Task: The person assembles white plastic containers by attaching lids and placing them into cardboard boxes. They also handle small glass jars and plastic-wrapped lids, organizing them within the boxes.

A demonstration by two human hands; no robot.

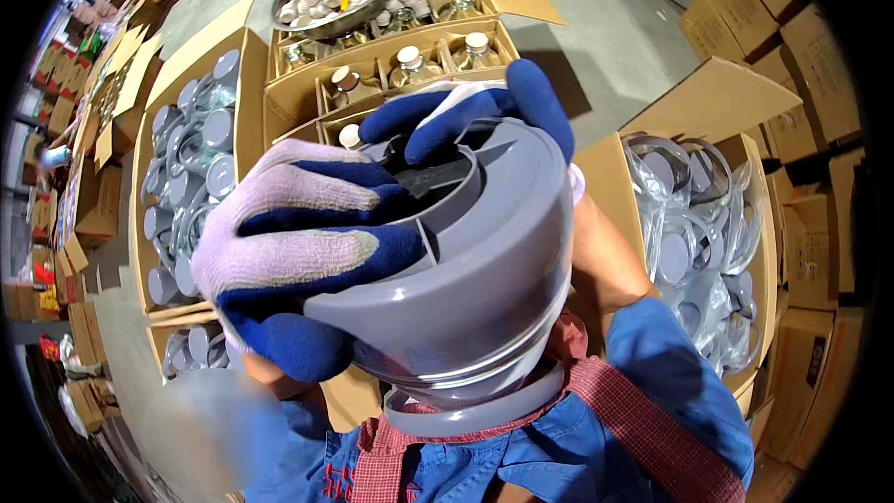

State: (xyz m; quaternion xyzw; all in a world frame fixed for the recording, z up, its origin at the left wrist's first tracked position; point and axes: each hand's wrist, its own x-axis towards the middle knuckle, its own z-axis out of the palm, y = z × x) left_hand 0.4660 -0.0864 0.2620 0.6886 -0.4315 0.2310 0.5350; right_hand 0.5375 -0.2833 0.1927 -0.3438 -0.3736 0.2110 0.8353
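Observation:
In front of my chest I hold a large grey plastic funnel-shaped part (pixel 475 293), tilted, with a curved inner wall, ribs and something black inside its top opening. My left hand (pixel 293 233), in a pale pink and blue glove, grips its left side, fingers reaching over the rim into the opening. Over the far rim curl the fingers of my right hand (pixel 470 116), gloved in white and blue; its forearm passes behind the part on the right. A grey ring (pixel 475 414) shows under the part, against my clothes. The fingertips at the black piece are partly hidden.
Ahead stands a divided carton (pixel 279 98) of capped glass bottles, with a metal bowl (pixel 277 14) of white caps on it. Cartons of grey round parts flank me: a left carton (pixel 250 84) and a right carton (pixel 605 182). Stacked boxes (pixel 805 251) line the far right.

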